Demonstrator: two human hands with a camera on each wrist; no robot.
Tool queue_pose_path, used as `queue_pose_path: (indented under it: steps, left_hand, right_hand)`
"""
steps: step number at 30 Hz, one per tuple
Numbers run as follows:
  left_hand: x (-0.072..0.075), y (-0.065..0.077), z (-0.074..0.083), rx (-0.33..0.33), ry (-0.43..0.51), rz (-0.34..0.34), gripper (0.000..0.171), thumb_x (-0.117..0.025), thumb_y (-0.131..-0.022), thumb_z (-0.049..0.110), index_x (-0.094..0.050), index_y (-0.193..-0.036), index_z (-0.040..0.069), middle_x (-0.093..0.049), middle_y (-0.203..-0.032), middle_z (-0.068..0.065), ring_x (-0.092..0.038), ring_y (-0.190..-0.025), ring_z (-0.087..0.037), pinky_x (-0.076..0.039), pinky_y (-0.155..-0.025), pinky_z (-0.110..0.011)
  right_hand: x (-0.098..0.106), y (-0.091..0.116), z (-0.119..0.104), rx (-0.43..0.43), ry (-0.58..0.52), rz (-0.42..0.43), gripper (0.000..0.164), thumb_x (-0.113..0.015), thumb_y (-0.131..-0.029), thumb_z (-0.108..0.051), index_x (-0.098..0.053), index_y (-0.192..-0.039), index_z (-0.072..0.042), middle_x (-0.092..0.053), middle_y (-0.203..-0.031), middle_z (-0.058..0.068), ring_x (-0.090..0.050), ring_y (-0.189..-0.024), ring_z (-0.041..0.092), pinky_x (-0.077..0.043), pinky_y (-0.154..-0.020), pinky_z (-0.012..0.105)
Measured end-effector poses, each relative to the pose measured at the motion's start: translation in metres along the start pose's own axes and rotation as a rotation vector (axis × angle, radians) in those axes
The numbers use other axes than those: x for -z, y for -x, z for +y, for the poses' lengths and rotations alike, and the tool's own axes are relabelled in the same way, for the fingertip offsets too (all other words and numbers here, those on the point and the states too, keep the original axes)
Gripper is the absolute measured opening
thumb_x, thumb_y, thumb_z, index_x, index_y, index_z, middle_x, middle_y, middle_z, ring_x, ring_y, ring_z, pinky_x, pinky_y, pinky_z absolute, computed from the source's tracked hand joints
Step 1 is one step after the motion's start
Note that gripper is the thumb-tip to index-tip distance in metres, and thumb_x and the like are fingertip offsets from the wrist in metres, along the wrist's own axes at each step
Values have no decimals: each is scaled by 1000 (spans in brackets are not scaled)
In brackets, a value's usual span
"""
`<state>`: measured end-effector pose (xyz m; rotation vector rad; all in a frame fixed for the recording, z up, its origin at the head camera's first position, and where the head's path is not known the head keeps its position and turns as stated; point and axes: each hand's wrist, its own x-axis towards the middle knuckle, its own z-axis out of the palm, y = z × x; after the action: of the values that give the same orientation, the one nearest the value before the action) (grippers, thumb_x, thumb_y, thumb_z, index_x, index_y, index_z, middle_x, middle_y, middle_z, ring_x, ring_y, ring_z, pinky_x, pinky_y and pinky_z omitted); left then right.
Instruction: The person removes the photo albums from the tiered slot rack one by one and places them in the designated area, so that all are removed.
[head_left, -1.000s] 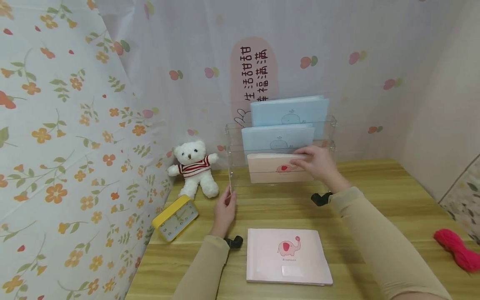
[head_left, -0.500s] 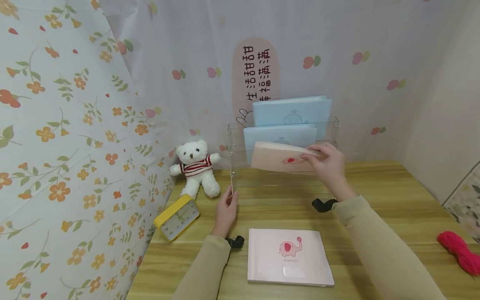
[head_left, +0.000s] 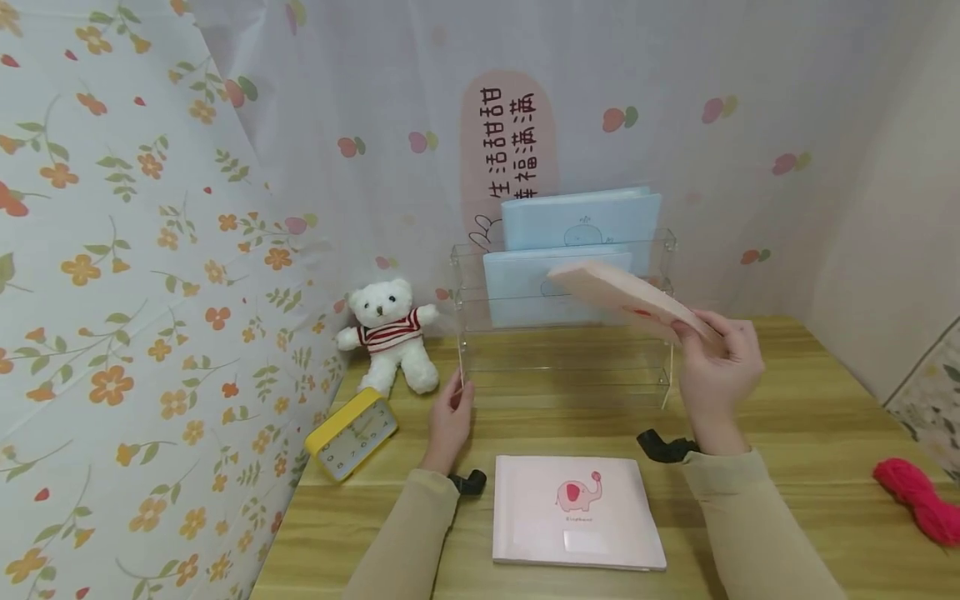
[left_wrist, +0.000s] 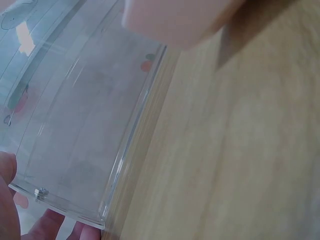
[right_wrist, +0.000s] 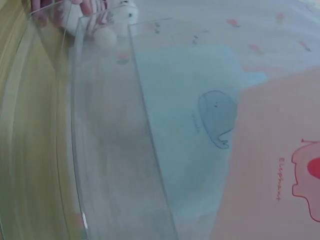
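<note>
My right hand [head_left: 722, 379] pinches the right end of a pink elephant booklet [head_left: 611, 290], held tilted in the air at the front right of a clear acrylic rack [head_left: 555, 352]. The left hand [head_left: 450, 427] grips the rack's left side panel; in the left wrist view its fingers [left_wrist: 46, 226] wrap the panel's edge. Two light blue whale booklets stand in the rack: one at the back [head_left: 536, 221], one in the tier before it [head_left: 513, 292]. The right wrist view has the raised pink booklet [right_wrist: 265, 175] covering part of a blue one [right_wrist: 175, 130]. The rack's front tier holds nothing.
Another pink elephant booklet [head_left: 532, 517] lies flat on the wooden table [head_left: 585, 429], in front of the rack. A white teddy bear [head_left: 390, 333] and a yellow clock [head_left: 351, 435] sit at left. Bright pink yarn [head_left: 917, 500] lies at the right edge.
My right hand has lifted the pink booklet out of the rack's front tier and moved it rightward and nearer, turning it at an angle. The left hand stays on the rack.
</note>
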<state>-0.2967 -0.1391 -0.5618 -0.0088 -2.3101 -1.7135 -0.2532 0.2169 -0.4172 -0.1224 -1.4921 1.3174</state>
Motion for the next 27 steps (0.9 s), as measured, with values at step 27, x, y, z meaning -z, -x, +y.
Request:
queue_pose_path:
  steps: [27]
  left_hand:
    - [-1,-1,-3,-12,-12,8,54,-63,-114,37,-55,-164,17,-68,-154,-15,-71,-135,-38,-60,-108,-57]
  right_hand:
    - [79,-61,38,-502,-337,491,27,-97,-83,-3,-82,-106,-4,-59,-94,1,-57,-95,13,-52,-85,21]
